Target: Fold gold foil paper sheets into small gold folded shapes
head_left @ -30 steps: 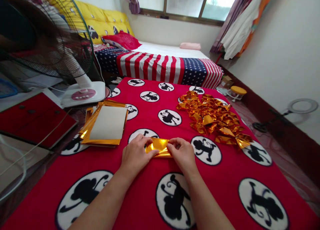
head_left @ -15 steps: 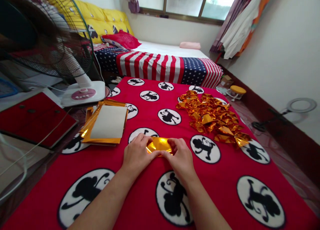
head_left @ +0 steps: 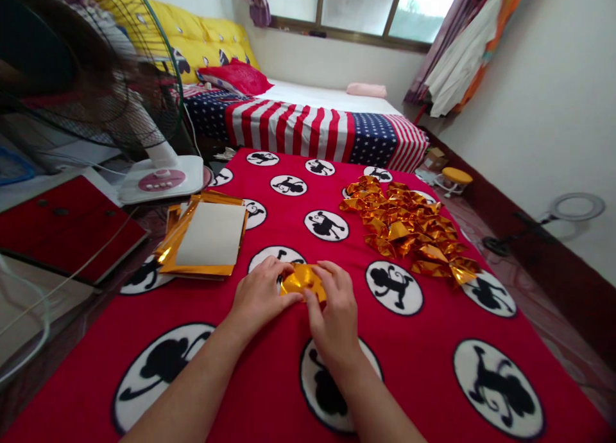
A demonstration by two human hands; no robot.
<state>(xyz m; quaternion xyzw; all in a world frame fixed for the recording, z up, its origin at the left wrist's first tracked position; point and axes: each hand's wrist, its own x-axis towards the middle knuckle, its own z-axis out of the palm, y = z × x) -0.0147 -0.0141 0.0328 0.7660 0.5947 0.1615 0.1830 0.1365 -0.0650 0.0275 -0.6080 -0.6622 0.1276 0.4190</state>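
Between my two hands is a piece of folded gold foil paper [head_left: 302, 280], shiny and bulging in the middle. My left hand [head_left: 264, 289] grips its left end, thumb along the near edge and fingers at the far side. My right hand [head_left: 335, 305] holds the right end, with the thumb on the near edge and the fingers curled over the far corner. A stack of gold foil sheets [head_left: 195, 271] with a pale sheet [head_left: 212, 234] on top lies to the left. Off to the right is a pile of folded gold foil pieces [head_left: 409, 225].
A red cloth [head_left: 414, 379] with monkey prints covers the surface. An electric fan [head_left: 163, 173] stands at the left, near a red panel [head_left: 67, 228]. Behind is a bed [head_left: 308, 131]; a yellow stool [head_left: 456, 175] and a ring light [head_left: 576, 207] stand at the right.
My right hand has shifted slightly left and its thumb has come away from the left thumb onto the foil's near side. The foil's middle now looks more raised.
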